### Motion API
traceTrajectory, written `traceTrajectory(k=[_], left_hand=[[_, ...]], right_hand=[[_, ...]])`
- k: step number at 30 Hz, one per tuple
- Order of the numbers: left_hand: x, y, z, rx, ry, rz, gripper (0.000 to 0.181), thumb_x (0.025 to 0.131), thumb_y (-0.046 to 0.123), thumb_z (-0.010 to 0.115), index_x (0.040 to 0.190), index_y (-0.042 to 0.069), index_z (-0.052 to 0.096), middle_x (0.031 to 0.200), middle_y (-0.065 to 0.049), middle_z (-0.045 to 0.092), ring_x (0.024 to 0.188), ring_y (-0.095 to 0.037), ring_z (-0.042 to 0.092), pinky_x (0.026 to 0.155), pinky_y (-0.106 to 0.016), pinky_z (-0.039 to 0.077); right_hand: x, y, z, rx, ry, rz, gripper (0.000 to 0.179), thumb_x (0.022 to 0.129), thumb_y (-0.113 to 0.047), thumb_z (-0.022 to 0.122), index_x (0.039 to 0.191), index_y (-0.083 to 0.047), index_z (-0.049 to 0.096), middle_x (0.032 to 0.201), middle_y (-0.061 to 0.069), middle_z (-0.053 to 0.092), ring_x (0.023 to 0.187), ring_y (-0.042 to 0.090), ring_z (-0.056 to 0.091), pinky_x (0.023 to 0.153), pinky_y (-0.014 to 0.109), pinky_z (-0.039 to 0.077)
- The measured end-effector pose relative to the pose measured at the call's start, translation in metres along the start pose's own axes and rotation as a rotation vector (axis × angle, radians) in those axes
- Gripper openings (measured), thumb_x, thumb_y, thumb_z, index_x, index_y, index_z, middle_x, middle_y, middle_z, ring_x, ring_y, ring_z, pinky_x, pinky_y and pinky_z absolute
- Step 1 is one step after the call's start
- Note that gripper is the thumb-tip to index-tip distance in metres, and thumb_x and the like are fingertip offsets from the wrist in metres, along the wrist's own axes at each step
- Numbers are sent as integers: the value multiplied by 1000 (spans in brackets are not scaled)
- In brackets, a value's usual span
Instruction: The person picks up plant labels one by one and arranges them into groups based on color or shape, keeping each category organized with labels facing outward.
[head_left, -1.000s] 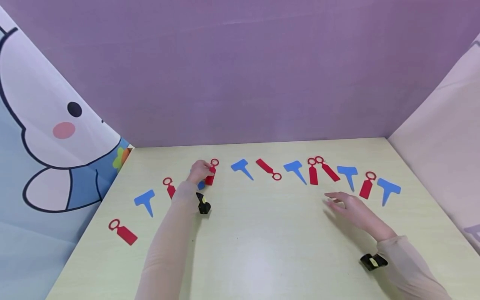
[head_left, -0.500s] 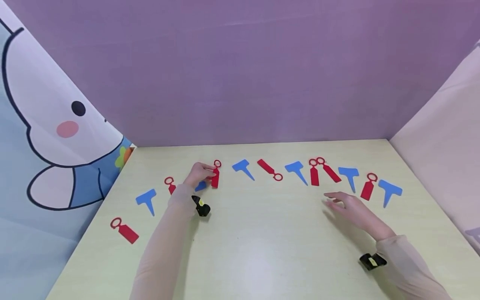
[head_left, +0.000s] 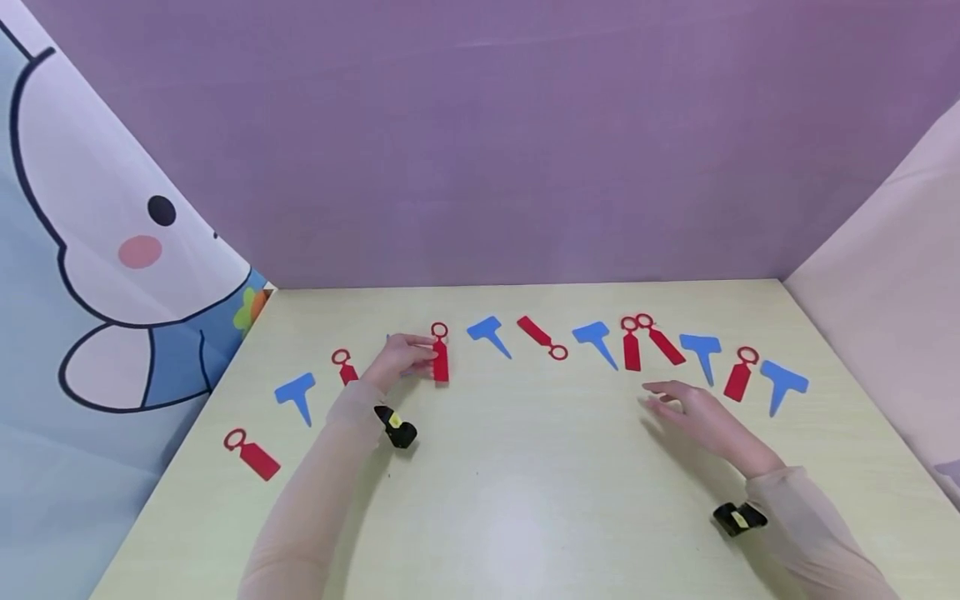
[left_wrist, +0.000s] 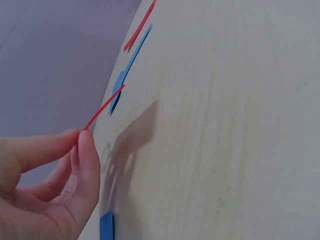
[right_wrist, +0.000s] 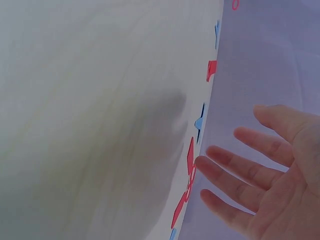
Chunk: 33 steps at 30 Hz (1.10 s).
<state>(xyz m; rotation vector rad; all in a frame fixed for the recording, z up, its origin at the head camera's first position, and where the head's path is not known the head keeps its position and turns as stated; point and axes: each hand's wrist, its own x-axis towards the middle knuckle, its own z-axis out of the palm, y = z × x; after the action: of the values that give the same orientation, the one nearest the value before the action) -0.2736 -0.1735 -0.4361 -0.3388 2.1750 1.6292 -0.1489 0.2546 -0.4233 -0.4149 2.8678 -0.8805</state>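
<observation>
A: Red ring tag [head_left: 440, 357] is pinched at its edge between thumb and forefinger of the left hand [head_left: 397, 358], lifted just off the table [head_left: 525, 500]; the left wrist view shows the tag [left_wrist: 104, 107] edge-on, clear of the surface.

B: Where in the row?

A: Far half of the table, left of centre, just left of a blue T-shaped tag [head_left: 487, 333]. A sliver of blue shows under the left hand, probably another blue tag, mostly hidden.

B: Right hand?

A: Right hand [head_left: 693, 417] hovers with fingers spread and relaxed, holding nothing, near the paired red tags [head_left: 641, 337].

B: Progress?

A: My reading: early. One tag in hand; the rest lie flat in a loose arc, reds and blues mixed, no sorted pile visible. Nearly everything looks left to do.

B: Surroundings?

A: Purple backdrop [head_left: 487, 142], cartoon-print curtain [head_left: 97, 250] at left.
</observation>
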Motion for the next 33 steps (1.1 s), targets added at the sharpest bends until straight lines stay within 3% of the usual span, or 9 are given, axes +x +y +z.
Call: traceTrajectory(k=[10,23,33], left_hand=[[-14,1,11,45,-28,-10,35,82,3,60,116,0,54,108,-19,58,62,-15,62,67,-27,53],[-32,-14,20,85,-92,-2,31,84,5,58,113,-2,53,101,-18,58,68,-19,63,66,-30,53],[-38,-20,29,90,-83,-28,29,82,1,59,110,-2,54,98,-17,56,66,-20,61,63,-30,53]], right_hand=[[3,-2,0,10,-1,-2,40,88,-22,54,121,1,51,115,20,55,100,36,53,83,49,44],[4,-3,2,26,-17,4,42,89,-25,54,122,0,50,117,20,54,102,36,52,85,52,42],[5,-3,3,21,-11,-3,41,88,-23,54,122,0,51,116,20,55,100,35,54,84,51,43]])
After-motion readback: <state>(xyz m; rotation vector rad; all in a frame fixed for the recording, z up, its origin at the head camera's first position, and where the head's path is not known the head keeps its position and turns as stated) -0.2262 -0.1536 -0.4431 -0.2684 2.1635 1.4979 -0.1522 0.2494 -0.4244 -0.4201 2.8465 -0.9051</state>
